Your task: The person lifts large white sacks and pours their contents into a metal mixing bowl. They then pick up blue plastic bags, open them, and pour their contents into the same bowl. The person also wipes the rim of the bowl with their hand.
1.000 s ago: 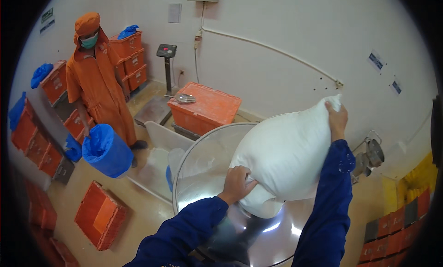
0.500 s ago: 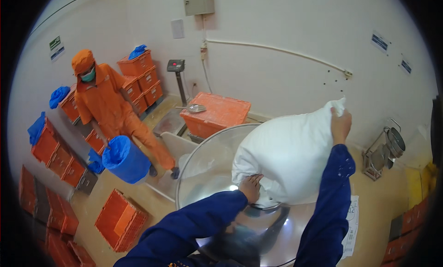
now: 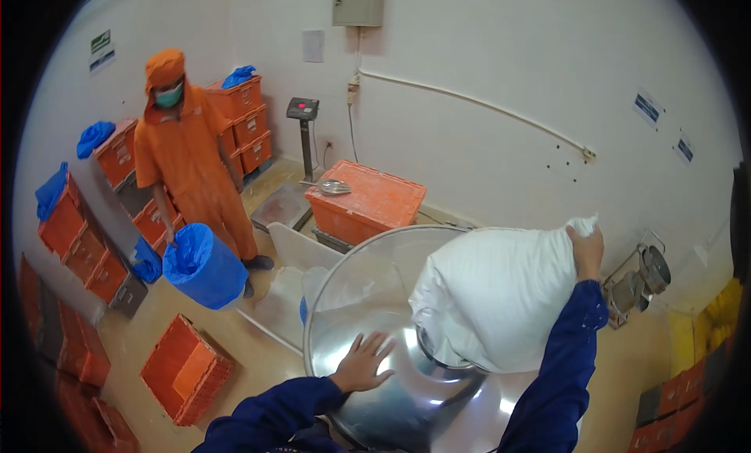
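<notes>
Left grip (image 3: 362, 365) now splayed, off the sack (image 3: 501, 300); right grip (image 3: 587, 252) tight on its corner

Can't make out a single word or number here tbh, just a green sign (image 3: 101, 41) over a blue-and-white sign (image 3: 102, 59) on the left wall (image 3: 164, 23), 2 blue-and-white placards (image 3: 648, 107) on the right wall (image 3: 540, 54), and tiny pale labels (image 3: 252, 126) on orange crates (image 3: 235, 101).
</notes>
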Tool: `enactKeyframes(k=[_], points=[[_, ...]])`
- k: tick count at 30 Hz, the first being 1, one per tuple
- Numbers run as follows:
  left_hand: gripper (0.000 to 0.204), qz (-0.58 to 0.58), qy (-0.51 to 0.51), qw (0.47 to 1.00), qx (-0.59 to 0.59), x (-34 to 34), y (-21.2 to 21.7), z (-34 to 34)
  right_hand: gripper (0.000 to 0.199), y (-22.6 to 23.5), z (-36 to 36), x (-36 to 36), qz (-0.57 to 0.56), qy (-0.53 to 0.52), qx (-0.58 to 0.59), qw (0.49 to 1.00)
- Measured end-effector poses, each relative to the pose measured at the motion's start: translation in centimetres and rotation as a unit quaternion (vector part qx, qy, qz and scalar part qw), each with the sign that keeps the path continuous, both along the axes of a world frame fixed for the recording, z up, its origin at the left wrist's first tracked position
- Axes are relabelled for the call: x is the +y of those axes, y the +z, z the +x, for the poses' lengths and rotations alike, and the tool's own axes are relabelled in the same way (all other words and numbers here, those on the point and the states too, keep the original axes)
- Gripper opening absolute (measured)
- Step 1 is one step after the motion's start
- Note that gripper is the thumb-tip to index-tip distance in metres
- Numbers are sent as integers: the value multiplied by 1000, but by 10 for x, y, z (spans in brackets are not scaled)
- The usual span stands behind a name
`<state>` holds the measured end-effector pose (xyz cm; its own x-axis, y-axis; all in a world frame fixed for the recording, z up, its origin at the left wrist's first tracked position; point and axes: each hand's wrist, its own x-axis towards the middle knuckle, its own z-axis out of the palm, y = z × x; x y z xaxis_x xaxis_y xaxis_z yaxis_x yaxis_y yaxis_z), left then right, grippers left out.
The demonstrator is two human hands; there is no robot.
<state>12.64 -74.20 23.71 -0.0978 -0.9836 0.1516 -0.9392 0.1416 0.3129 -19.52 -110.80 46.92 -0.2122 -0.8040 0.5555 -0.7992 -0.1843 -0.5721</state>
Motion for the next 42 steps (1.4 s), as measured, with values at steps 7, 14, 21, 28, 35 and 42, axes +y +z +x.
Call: enactKeyframes(k=[7,14,21,28,35,42], points=[[66,-64,51,997,16,8,-29,31,58,-12,16,39,5,-27,56,998],[73,-114,69,987,88,-69,-50,37,41,-43,99,241,-59,74,160,983],[71,-55,-28,985,158,-105,-27,62,37,-102,130,456,-87,201,193,956],[77,42,-138,989,-39,-114,-13,72,23,-147,107,561,139,273,-120,944],[82,29,-182,980,-72,-118,-76,77,26,-116,66,537,190,115,-459,860],[64,-12,-115,930,349,-108,42,-5,22,-61,-35,418,-107,97,-619,772]])
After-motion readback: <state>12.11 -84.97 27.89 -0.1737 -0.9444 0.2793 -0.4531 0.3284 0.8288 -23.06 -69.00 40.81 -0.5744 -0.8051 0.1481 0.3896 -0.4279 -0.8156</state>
